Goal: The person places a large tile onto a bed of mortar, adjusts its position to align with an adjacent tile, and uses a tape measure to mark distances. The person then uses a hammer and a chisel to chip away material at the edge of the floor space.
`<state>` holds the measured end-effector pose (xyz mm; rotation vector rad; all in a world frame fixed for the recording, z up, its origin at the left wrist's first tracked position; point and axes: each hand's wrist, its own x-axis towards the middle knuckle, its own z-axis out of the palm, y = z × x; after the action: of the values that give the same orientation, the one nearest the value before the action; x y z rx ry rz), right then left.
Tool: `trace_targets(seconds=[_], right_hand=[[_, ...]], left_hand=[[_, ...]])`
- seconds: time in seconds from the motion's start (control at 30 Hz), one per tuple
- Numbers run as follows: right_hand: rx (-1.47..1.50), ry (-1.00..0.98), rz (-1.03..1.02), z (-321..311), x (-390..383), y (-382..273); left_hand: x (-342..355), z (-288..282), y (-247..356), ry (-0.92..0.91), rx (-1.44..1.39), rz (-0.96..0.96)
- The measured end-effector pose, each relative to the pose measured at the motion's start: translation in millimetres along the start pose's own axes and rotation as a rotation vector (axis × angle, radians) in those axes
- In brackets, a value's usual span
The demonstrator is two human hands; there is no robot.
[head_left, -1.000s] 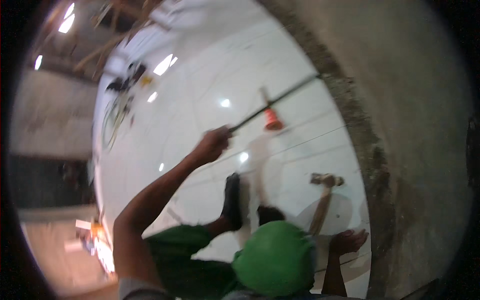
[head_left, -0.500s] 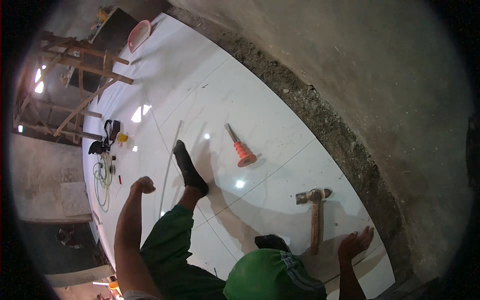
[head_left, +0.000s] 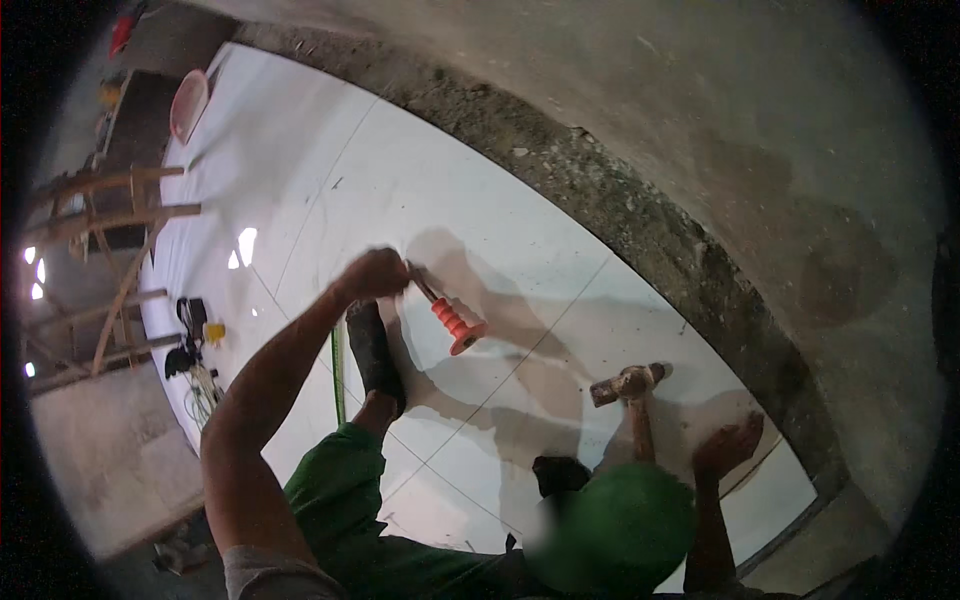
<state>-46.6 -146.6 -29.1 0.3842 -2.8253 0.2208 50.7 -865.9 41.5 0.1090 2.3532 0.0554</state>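
Observation:
My left hand is closed in a fist around the bare metal end of a chisel. The chisel's ribbed orange grip and round guard stick out to the right, low over the white tiles. Near the wall side, my right hand has its fingers loosely apart and holds nothing. Between that hand and the chisel lies a hammer with a metal head and a wooden handle; my green-clad knee hides the handle's lower end.
White floor tiles end at a rough dirt strip along a bare wall. A thin greenish strip lies by my dark-socked foot. Wooden trestles, a pink basin and black gear are at the left.
My left hand has reached forward and right and taken hold of the chisel's metal end. The chisel has shifted left. My right hand stays near the hammer; the view has turned slightly.

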Motion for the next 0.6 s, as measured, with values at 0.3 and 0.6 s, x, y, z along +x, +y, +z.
trace_targets(seconds=[0.3,0.6], right_hand=[[0.310,0.020,0.228,-4.8,-3.9,1.4],[0.609,-0.379,0.029,-60.0,-25.0,-128.0]], left_hand=[[47.4,46.9,116.0,0.009,-0.330,-0.187],[92.5,-148.2,52.6,0.287,0.340,0.690]])
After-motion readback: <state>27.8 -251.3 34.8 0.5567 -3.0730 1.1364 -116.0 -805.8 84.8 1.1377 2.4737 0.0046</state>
